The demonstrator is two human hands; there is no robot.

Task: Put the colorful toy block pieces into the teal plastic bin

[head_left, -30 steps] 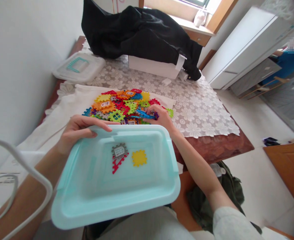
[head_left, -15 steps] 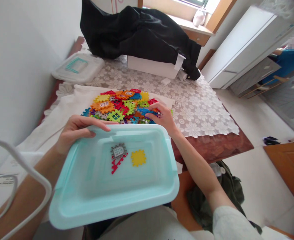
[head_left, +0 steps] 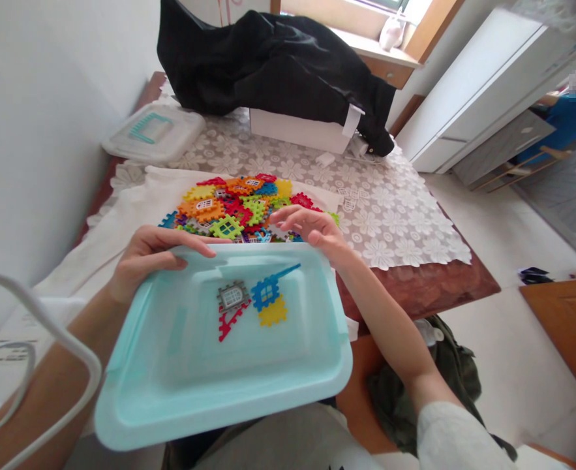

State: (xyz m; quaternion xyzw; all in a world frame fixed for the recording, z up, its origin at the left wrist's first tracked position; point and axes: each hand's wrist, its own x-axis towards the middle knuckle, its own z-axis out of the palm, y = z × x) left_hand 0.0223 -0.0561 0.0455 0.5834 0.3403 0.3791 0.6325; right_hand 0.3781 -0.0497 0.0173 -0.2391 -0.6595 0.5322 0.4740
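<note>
In the aqua tray [head_left: 219, 408], blue tile [head_left: 265, 294], thin strip [head_left: 285, 273] pointing up-right

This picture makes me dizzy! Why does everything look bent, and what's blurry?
In the head view, the wide lens bends things near the edges, so the white cabinet leans steeply; the top-right corner smears into blur, and the window glares bright.

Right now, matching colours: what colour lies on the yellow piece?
Blue piece, best in the head view.
</note>
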